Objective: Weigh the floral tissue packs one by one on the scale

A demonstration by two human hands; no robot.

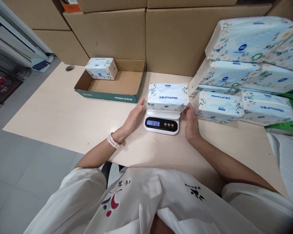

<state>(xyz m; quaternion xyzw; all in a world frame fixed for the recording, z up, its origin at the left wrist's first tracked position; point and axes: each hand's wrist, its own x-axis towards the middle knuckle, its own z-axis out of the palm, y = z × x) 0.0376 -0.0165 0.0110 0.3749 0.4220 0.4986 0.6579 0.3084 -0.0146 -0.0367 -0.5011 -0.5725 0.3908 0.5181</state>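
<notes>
A floral tissue pack (167, 96) lies on a small white kitchen scale (161, 123) whose blue display reads 103.6. My left hand (134, 117) is flat and open just left of the pack, fingertips near its end. My right hand (191, 125) stands open at the pack's right end, fingers touching or nearly touching it. Neither hand grips anything. A watch is on my left wrist.
An open shallow cardboard tray (117, 94) at the back left holds one tissue pack (101, 68). A stack of several tissue packs (244, 81) fills the right side. Large cardboard boxes (175, 35) line the back of the table (63, 113). Green packs (289, 126) lie far right.
</notes>
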